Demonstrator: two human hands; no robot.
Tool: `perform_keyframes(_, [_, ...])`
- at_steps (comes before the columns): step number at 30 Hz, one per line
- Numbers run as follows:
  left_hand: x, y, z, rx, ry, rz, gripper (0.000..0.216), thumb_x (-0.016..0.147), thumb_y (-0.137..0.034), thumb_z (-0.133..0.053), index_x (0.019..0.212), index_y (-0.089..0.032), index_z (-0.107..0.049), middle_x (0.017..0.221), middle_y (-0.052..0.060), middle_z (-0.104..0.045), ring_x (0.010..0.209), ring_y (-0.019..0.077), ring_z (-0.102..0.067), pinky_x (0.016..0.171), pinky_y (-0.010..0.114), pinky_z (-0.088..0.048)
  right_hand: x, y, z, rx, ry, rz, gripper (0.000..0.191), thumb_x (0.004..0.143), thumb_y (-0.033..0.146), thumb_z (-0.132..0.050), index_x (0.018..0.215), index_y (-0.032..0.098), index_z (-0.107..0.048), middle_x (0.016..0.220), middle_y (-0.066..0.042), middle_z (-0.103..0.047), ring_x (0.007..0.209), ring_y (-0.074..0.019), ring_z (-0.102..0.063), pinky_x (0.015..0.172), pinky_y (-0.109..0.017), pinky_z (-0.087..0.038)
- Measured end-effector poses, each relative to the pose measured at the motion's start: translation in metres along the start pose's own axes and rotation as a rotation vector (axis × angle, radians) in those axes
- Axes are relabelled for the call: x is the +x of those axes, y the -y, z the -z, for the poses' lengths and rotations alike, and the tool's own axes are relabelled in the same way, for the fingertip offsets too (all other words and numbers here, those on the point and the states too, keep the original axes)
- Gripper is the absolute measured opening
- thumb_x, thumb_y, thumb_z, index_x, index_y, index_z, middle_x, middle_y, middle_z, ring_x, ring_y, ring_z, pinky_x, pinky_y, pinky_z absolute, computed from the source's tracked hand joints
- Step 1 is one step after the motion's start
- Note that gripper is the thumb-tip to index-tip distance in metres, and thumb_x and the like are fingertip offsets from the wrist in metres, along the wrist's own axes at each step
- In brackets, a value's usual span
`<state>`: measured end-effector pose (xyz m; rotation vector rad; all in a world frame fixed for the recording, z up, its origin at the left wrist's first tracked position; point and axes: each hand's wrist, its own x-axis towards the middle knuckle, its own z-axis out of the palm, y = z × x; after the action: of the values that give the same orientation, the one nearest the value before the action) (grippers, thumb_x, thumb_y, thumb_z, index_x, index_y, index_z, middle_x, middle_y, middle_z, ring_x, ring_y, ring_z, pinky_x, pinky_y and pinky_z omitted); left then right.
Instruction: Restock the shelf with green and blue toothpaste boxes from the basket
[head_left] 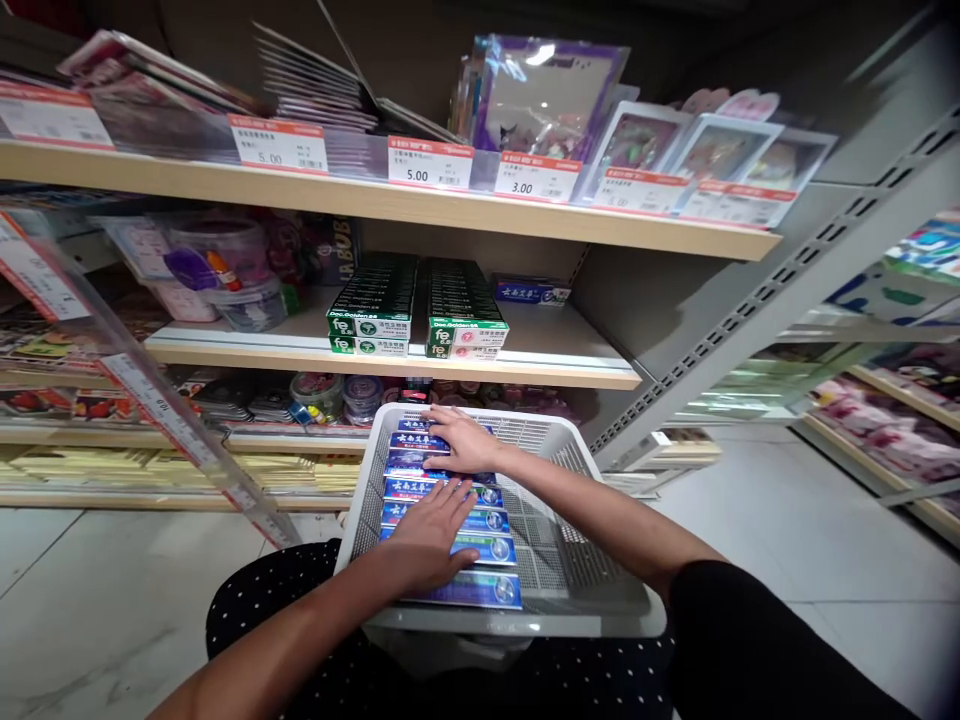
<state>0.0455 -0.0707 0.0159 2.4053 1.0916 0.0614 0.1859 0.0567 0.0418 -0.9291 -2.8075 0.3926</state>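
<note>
A grey perforated plastic basket (622, 590) rests at my lap, with several blue toothpaste boxes (480, 590) lined up along its left side. My left hand (435, 535) lies over the nearer boxes, palm down with the fingers stretched forward. Farther in, my right hand (461, 440) reaches across from the right and touches the boxes near the basket's far end. Its fingers are spread toward the left, and part of the boxes is hidden beneath both hands.
Ahead, the middle shelf (555, 340) carries two rows of green toothpaste boxes (375, 300) and a blue box (529, 290) at the back. The upper shelf (525, 215) overhangs with price tags and cards. A grey metal upright (750, 330) slants at the right.
</note>
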Motion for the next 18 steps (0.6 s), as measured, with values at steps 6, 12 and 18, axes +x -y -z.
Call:
perform_keyframes(6, [-0.017, 0.014, 0.022, -0.093, 0.006, -0.040, 0.065, 0.095, -0.056, -0.031, 0.151, -0.024, -0.023, 0.158, 0.004, -0.017, 0.146, 0.0238, -0.015, 0.119, 0.041, -0.017, -0.039, 0.001, 0.053, 0.048, -0.197, -0.244, 0.046, 0.090, 0.050, -0.054, 0.121, 0.017, -0.053, 0.110, -0.013, -0.064, 0.092, -0.0265, -0.062, 0.077, -0.037, -0.049])
perform_keyframes(12, [-0.060, 0.051, 0.079, -0.150, -0.337, 0.201, 0.053, 0.097, -0.048, -0.027, 0.141, -0.025, -0.045, 0.149, 0.004, -0.042, 0.139, 0.0233, -0.036, 0.116, 0.043, -0.027, -0.100, 0.046, 0.074, 0.075, -0.086, -0.118, 0.058, 0.092, 0.043, -0.053, 0.145, 0.026, -0.034, 0.119, -0.012, -0.063, 0.097, -0.0278, -0.062, 0.079, -0.041, -0.051])
perform_keyframes(18, [-0.054, 0.043, 0.070, -0.175, -0.392, 0.133, 0.050, 0.098, -0.043, -0.027, 0.136, -0.022, -0.050, 0.145, 0.005, -0.047, 0.138, 0.0213, -0.037, 0.116, 0.042, -0.028, -0.107, 0.130, -0.017, -0.106, -0.040, -0.071, 0.057, 0.093, 0.034, -0.052, 0.145, 0.022, -0.032, 0.104, -0.012, -0.063, 0.091, -0.0260, -0.060, 0.076, -0.039, -0.050])
